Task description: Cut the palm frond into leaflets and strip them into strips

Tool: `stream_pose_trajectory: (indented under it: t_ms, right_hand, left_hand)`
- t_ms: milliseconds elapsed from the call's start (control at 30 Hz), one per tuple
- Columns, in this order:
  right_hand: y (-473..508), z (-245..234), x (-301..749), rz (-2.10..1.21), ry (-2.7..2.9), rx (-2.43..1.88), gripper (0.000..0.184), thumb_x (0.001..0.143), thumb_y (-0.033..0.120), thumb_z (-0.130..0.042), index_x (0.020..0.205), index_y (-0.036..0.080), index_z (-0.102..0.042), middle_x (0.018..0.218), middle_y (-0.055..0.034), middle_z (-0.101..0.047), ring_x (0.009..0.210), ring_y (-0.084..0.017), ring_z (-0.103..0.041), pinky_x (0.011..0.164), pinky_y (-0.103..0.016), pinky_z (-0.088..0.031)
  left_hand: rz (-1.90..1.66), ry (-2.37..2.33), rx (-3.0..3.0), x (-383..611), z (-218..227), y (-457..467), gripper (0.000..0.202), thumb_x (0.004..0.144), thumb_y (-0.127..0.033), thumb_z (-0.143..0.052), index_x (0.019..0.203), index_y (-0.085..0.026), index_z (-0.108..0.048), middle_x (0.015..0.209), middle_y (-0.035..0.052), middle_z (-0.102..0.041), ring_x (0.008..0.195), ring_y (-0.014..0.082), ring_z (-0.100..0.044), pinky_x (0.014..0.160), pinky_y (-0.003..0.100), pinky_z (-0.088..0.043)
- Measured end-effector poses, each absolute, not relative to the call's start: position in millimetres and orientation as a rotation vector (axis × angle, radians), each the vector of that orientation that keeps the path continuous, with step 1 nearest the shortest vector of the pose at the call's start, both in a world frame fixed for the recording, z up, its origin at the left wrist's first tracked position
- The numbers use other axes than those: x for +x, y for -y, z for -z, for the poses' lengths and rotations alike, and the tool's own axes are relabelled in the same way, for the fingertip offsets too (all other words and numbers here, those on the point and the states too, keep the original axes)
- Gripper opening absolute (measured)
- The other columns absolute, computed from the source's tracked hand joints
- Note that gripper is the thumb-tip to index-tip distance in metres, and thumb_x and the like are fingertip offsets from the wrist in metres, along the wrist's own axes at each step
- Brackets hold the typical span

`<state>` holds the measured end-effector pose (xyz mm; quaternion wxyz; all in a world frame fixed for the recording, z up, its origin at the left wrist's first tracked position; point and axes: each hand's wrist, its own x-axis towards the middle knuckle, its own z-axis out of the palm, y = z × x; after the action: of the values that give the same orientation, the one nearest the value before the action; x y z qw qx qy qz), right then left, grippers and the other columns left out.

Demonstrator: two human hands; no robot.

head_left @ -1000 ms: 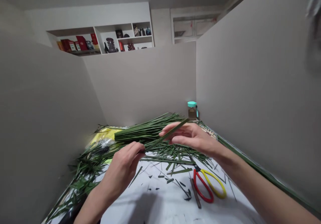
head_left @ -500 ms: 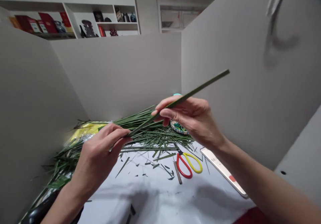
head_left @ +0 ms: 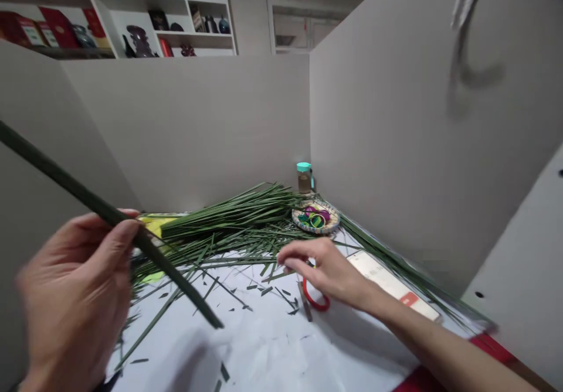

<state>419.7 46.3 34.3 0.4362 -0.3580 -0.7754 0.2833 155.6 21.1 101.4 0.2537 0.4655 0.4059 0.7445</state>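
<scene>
My left hand (head_left: 74,298) is closed on a long green leaf strip (head_left: 176,279) that slants from the upper left down to the white table top (head_left: 272,351). The strip's lower end hangs just above the table. My right hand (head_left: 328,272) rests low over the red-handled scissors (head_left: 313,301), fingers curled down onto them; only part of a red loop and the blades show. A heap of green leaf strips (head_left: 233,216) lies behind both hands.
Grey partition walls close the table on three sides. A small woven dish (head_left: 316,219) with coloured bits and a teal-capped bottle (head_left: 304,178) stand at the back right. A ruler (head_left: 391,283) lies at the right, a yellow bag (head_left: 153,226) under the heap. Cut scraps litter the table.
My right hand let go of the strip and dropped onto the scissors. My left hand swung the strip over to the left, so it now slants the other way.
</scene>
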Motion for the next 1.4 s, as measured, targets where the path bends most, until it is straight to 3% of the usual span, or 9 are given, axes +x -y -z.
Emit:
stream_pose_trajectory:
  t_ms: [100, 233, 300, 433, 500, 733, 900, 1067, 1400]
  right_hand:
    - [-51, -15, 403, -0.789, 1.948, -0.931, 0.017, 0.088, 0.013, -0.059, 0.089, 0.019, -0.075, 0.08, -0.001, -0.076, 0.073, -0.015, -0.066, 0.067, -0.028, -0.046]
    - [-56, -29, 373, -0.948, 1.957, -0.829, 0.019, 0.095, 0.03, -0.055, 0.103, 0.022, -0.071, 0.098, -0.003, -0.076, 0.09, -0.017, -0.068, 0.077, -0.028, -0.049]
    - [-57, -35, 354, -1.026, 1.971, -0.758, 0.022, 0.092, 0.032, -0.061, 0.111, 0.022, -0.067, 0.104, -0.0025, -0.075, 0.096, -0.017, -0.068, 0.082, -0.027, -0.05]
    - [-60, -27, 324, -1.091, 1.972, -0.724, 0.011, 0.089, 0.024, -0.06, 0.093, 0.019, -0.069, 0.079, -0.0006, -0.072, 0.074, -0.016, -0.066, 0.066, -0.024, -0.048]
    - [-62, -16, 319, -1.117, 1.953, -0.731, 0.02, 0.094, 0.026, -0.052, 0.084, 0.018, -0.067, 0.07, -0.0003, -0.068, 0.064, -0.014, -0.063, 0.057, -0.023, -0.043]
    - [-66, 5, 333, -1.294, 1.865, -0.797, 0.035, 0.097, 0.044, -0.045, 0.091, 0.017, -0.066, 0.08, -0.0038, -0.071, 0.051, -0.011, -0.057, 0.043, -0.021, -0.033]
    - [-65, -1, 335, -1.179, 1.906, -0.844, 0.035, 0.097, 0.042, -0.045, 0.088, 0.018, -0.068, 0.077, -0.0023, -0.072, 0.048, -0.011, -0.049, 0.051, -0.025, -0.037]
    - [-63, -5, 337, -0.927, 2.02, -0.894, 0.036, 0.096, 0.044, -0.045, 0.08, 0.021, -0.068, 0.07, -0.0021, -0.071, 0.063, -0.018, -0.059, 0.06, -0.027, -0.041]
    - [-63, -25, 356, -0.627, 2.034, -0.905, 0.037, 0.095, 0.047, -0.048, 0.077, 0.024, -0.071, 0.058, -0.0003, -0.064, 0.053, -0.016, -0.061, 0.049, -0.023, -0.045]
  left_hand:
    - [-2.019, -1.019, 1.149, 145, -94, -36, 0.019, 0.069, -0.022, -0.085, 0.082, -0.018, -0.072, 0.077, -0.0034, -0.061, 0.068, 0.009, -0.05, 0.049, 0.013, -0.042]
    - [-1.958, -0.969, 1.082, 139, -68, -53, 0.031, 0.059, -0.027, -0.089, 0.08, -0.016, -0.069, 0.074, -0.0037, -0.062, 0.067, 0.0081, -0.055, 0.058, 0.014, -0.047]
    - [-1.941, -0.945, 1.069, 142, -54, -56, 0.028, 0.061, -0.027, -0.088, 0.078, -0.017, -0.068, 0.071, -0.0042, -0.062, 0.066, 0.0089, -0.056, 0.061, 0.017, -0.049]
    - [-1.869, -0.919, 1.06, 153, -36, -51, 0.022, 0.064, -0.023, -0.086, 0.073, -0.017, -0.067, 0.067, -0.0034, -0.06, 0.061, 0.0096, -0.055, 0.058, 0.02, -0.047]
    - [-1.839, -0.909, 1.047, 153, -33, -47, 0.022, 0.067, -0.025, -0.085, 0.079, -0.016, -0.069, 0.068, -0.0019, -0.062, 0.062, 0.0111, -0.057, 0.061, 0.022, -0.048]
    - [-1.854, -0.873, 0.981, 132, -30, -36, 0.023, 0.073, -0.025, -0.082, 0.092, -0.017, -0.071, 0.079, 0.0008, -0.063, 0.069, 0.0106, -0.057, 0.066, 0.021, -0.048]
    - [-1.87, -0.822, 0.973, 131, -28, -29, 0.026, 0.078, -0.022, -0.077, 0.102, -0.018, -0.068, 0.08, 0.0016, -0.063, 0.072, 0.0124, -0.056, 0.068, 0.023, -0.047]
    - [-1.905, -0.813, 0.952, 127, -29, -27, 0.028, 0.082, -0.026, -0.072, 0.108, -0.017, -0.065, 0.067, -0.0016, -0.057, 0.063, 0.0123, -0.053, 0.061, 0.023, -0.044]
    - [-2.054, -0.846, 0.818, 104, -33, -29, 0.025, 0.081, -0.032, -0.075, 0.097, -0.013, -0.07, 0.069, 0.0004, -0.06, 0.061, 0.0116, -0.053, 0.055, 0.023, -0.045]
